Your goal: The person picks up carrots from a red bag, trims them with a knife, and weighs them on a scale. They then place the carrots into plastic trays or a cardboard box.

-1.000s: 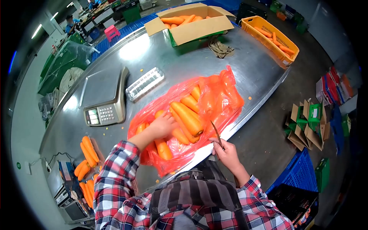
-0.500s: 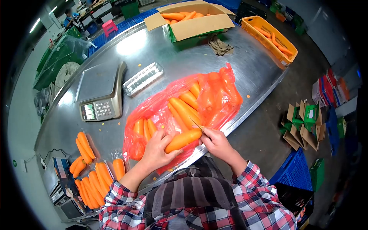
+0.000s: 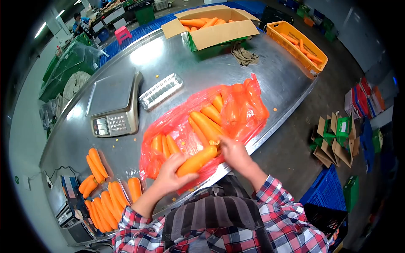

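Observation:
My left hand (image 3: pixel 172 173) is wrapped around a thick carrot (image 3: pixel 197 162), holding it over the near side of a red plastic bag (image 3: pixel 190 143). Close to the carrot's right end is my right hand (image 3: pixel 234 152), closed and blurred by motion. It had a small knife in it a moment before; the blade is hardly visible now. A small cut carrot piece (image 3: pixel 214 143) shows between that end and the right hand. Inside the opened bag lie several more carrots (image 3: pixel 204 124), some seen through the red film.
Left on the steel table (image 3: pixel 185 63) are a digital scale (image 3: pixel 114 99), a wrapped pack (image 3: pixel 160 91) and rows of carrots (image 3: pixel 103 206). At the back stand a cardboard box (image 3: pixel 219 31) of carrots, a cloth (image 3: pixel 244 55) and a yellow crate (image 3: pixel 295 48). Flattened boxes (image 3: pixel 335 137) stand right.
My right hand has shifted slightly and turned at the carrot's end, where a cut piece now shows. The knife blade has gone from clear view. The camera view has shifted a little.

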`<state>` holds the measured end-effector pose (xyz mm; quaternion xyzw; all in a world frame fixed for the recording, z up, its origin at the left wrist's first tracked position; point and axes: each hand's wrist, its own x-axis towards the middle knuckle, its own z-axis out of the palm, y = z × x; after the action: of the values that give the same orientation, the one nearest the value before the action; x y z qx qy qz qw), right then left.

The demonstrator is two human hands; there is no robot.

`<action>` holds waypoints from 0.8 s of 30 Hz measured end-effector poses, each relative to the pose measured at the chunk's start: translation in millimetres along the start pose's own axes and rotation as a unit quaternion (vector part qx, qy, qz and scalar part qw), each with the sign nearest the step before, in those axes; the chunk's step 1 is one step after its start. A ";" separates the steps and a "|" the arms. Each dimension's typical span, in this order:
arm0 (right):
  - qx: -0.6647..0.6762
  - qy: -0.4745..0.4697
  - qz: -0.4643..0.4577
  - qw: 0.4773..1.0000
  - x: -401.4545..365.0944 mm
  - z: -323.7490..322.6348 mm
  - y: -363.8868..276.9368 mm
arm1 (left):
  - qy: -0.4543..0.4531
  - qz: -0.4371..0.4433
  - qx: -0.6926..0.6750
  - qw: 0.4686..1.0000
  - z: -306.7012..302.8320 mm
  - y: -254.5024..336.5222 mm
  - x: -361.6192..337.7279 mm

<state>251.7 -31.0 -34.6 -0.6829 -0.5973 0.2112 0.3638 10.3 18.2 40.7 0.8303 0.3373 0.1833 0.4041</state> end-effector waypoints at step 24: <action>-0.065 0.025 -0.123 0.990 0.7 7.5 -49.1 | 0.231 -0.189 -0.794 0.530 34.5 -23.3 15.8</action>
<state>213.9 -27.4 -2.5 -0.6314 -0.6798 0.1085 0.3570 31.7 20.9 1.8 0.0128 0.2837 0.4799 0.8301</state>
